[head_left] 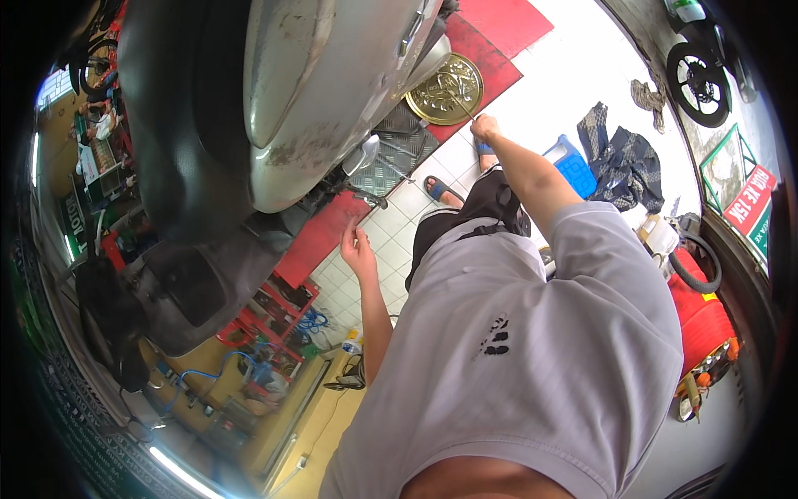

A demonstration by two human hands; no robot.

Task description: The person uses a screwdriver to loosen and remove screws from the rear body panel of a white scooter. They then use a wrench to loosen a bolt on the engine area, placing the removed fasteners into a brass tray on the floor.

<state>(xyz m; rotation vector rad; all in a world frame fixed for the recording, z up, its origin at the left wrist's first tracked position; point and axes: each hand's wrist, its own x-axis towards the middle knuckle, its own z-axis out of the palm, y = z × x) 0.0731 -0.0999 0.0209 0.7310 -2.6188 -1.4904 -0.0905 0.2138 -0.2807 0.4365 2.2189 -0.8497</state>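
Note:
My right hand [485, 127] is closed around a thin metal rod-like tool [462, 106], whose exact kind I cannot make out. The tool's far end points into a round gold-coloured tray [432, 117] that holds several small metal pieces. Beside the tray, a grey motor scooter [332, 91] with a black seat [183, 125] fills the upper left. Below the scooter's side, my left hand [357, 248] is open with its fingers loosely stretched. It holds nothing and hovers near a metal lever [372, 200] on the scooter.
The scooter stands on a red platform [320, 237] with a ribbed metal plate [386, 170]. On the white tiles lie a blue plastic basket [572, 168] and a dark patterned cloth [622, 173]. A red tool rack [287, 312] stands lower left, a red tank [702, 320] at right.

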